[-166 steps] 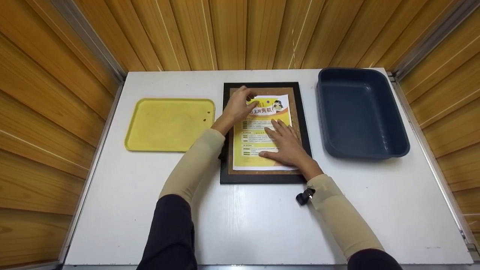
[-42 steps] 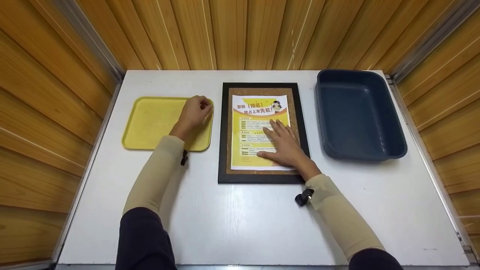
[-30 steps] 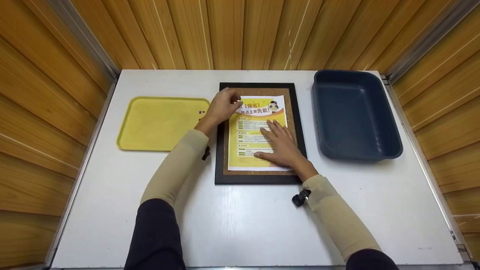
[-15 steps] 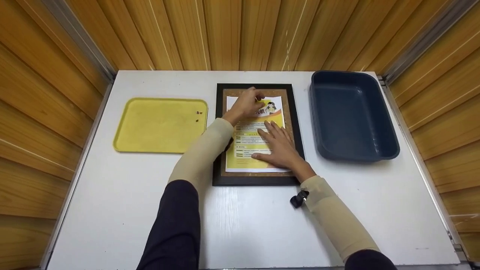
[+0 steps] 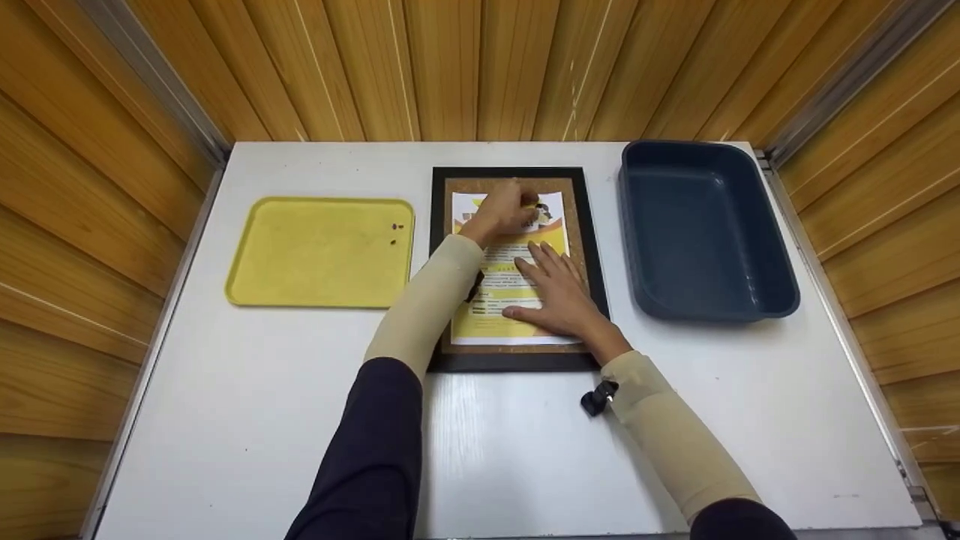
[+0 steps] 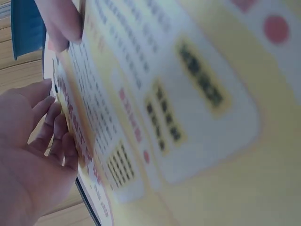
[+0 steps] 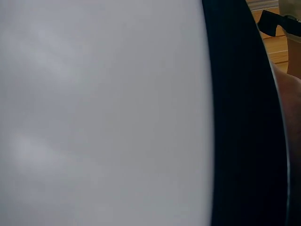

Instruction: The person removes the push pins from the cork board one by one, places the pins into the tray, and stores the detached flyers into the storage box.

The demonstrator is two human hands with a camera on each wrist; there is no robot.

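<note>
My left hand [image 5: 504,210], back from the yellow tray [image 5: 300,251], now presses curled fingers, perhaps pinching a pin, on the flyer's [image 5: 487,319] far edge; my right hand [image 5: 559,292] lies flat, holding it on the corkboard [image 5: 577,225]

The left hand [image 5: 508,210] covers the flyer's [image 5: 495,315] heading, and whether it pinches anything cannot be told. The two specks [image 5: 395,233] on the yellow tray [image 5: 300,255] are too small to identify. The right wrist view is a blur of white table [image 7: 94,113] and black frame edge [image 7: 244,141].
</note>
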